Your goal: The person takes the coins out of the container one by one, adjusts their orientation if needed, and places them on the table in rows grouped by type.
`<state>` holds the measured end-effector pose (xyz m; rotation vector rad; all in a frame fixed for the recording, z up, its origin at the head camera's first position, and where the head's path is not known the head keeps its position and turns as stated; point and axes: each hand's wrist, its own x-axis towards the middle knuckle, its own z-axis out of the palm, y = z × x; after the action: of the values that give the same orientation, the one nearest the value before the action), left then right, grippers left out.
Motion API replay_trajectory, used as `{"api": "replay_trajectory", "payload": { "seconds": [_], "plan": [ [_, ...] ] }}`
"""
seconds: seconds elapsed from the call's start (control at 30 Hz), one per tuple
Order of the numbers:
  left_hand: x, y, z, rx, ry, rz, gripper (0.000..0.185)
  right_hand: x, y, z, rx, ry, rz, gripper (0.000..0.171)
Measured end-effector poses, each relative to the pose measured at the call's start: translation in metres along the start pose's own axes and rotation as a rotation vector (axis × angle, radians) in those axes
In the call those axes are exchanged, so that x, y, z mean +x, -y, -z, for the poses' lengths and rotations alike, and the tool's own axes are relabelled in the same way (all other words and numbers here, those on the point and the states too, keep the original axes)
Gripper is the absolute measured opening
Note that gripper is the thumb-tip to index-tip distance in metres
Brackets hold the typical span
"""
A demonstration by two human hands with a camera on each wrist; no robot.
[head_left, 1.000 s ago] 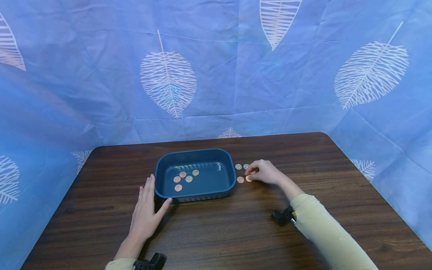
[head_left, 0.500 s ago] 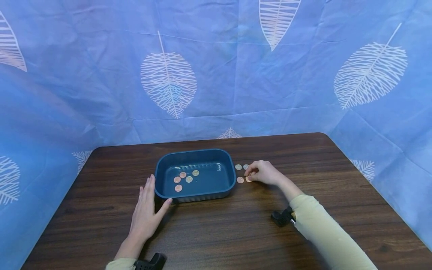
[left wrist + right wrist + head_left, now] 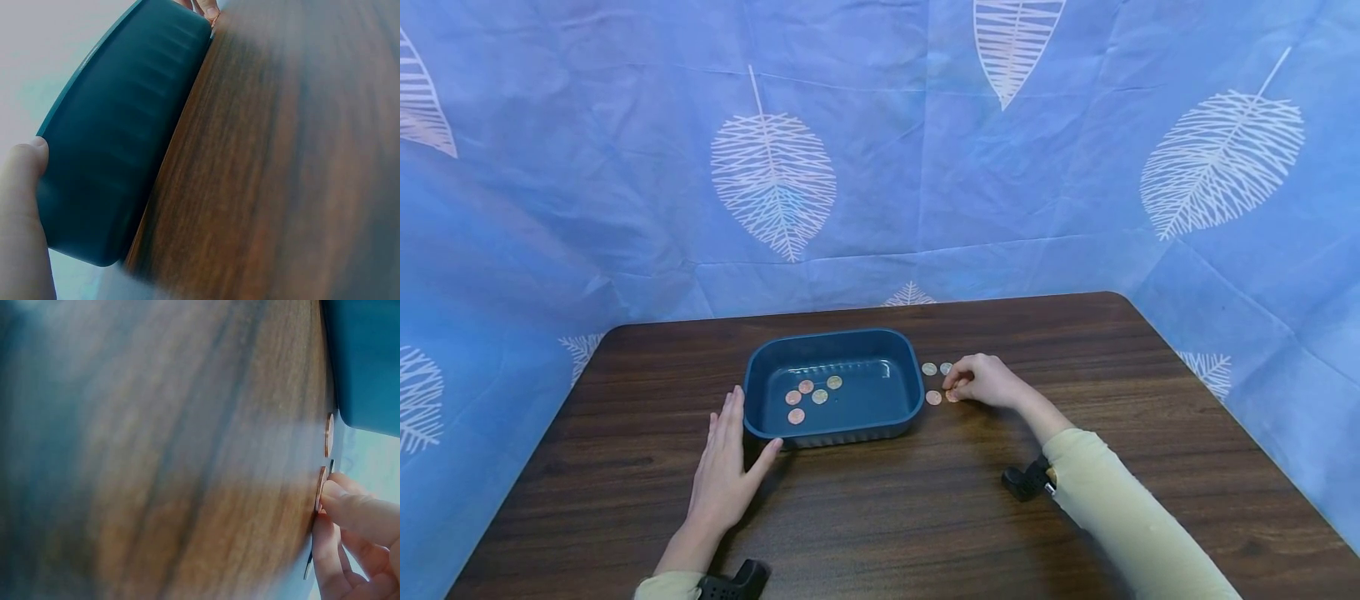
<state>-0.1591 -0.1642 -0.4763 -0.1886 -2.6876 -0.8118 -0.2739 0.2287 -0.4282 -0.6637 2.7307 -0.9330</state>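
**Thin coins flat on wood, a fingertip job**

The right hand (image 3: 988,382) sits right of the tray (image 3: 832,425), fingers curled down, tips pinching a copper coin (image 3: 952,396) that lies on the tabletop (image 3: 925,517); the right wrist view shows a fingertip (image 3: 350,506) on that coin's (image 3: 320,487) edge, the coin seemingly tipped up a little off the wood; a second copper coin (image 3: 933,397) lies just left of it, and two paler coins (image 3: 930,368) lie just beyond, all near the tray's right wall; four more coins (image 3: 808,397) rest inside the tray, toward its left end.

The left hand (image 3: 724,467) lies flat on the tabletop at the tray's near-left corner, fingers straight, thumb (image 3: 25,181) touching the ribbed wall (image 3: 119,144); it holds nothing.

As for handling, the coin is likely light, stiff and smooth, too thin to grip from above while flat; the place to take it is the rim, nail under one edge to tip it, then thumb and forefinger across the faces; it may slip or skate on the smooth wood, and sliding it could knock its neighbour; dropping it does no harm; the tray looks like light plastic and could shift if bumped, which the left hand guards against.
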Motion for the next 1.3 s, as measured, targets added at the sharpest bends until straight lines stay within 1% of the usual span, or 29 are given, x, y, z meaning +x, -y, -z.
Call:
{"api": "replay_trajectory", "payload": {
  "seconds": [0.23, 0.3, 0.37, 0.5, 0.63, 0.73, 0.83, 1.0, 1.07, 1.13, 1.3],
  "plan": [
    [0.0, 0.001, 0.001, -0.017, -0.012, -0.022, 0.088, 0.001, 0.001, 0.001, 0.0, 0.017, -0.001, 0.008],
    [0.001, 0.002, 0.001, -0.02, -0.014, -0.029, 0.088, 0.002, 0.003, 0.002, -0.008, 0.001, 0.001, 0.01],
    [0.001, 0.002, 0.001, -0.014, -0.022, -0.035, 0.088, 0.003, 0.007, 0.003, -0.014, -0.03, 0.006, 0.012],
    [0.001, 0.003, 0.001, 0.005, -0.035, -0.043, 0.089, 0.011, 0.02, 0.004, 0.001, -0.141, 0.038, 0.015],
    [0.001, 0.003, 0.0, 0.024, -0.044, -0.051, 0.089, 0.022, 0.043, 0.002, 0.029, -0.237, 0.078, 0.015],
    [0.001, 0.003, 0.0, 0.028, -0.048, -0.051, 0.088, 0.033, 0.061, -0.003, 0.049, -0.268, 0.119, 0.015],
    [0.001, 0.003, 0.001, 0.028, -0.049, -0.051, 0.088, 0.044, 0.079, -0.012, 0.057, -0.237, 0.176, 0.017],
    [0.002, 0.003, 0.002, 0.021, -0.044, -0.049, 0.086, 0.059, 0.104, -0.032, 0.033, -0.102, 0.261, 0.017],
    [0.002, 0.003, 0.002, 0.019, -0.043, -0.048, 0.086, 0.064, 0.111, -0.041, 0.023, -0.067, 0.269, 0.017],
    [0.001, 0.003, 0.002, 0.014, -0.041, -0.047, 0.087, 0.07, 0.116, -0.048, 0.026, -0.051, 0.27, 0.017],
    [0.001, 0.003, 0.001, 0.006, -0.036, -0.043, 0.087, 0.084, 0.119, -0.061, 0.053, -0.009, 0.248, 0.019]
  ]
}}
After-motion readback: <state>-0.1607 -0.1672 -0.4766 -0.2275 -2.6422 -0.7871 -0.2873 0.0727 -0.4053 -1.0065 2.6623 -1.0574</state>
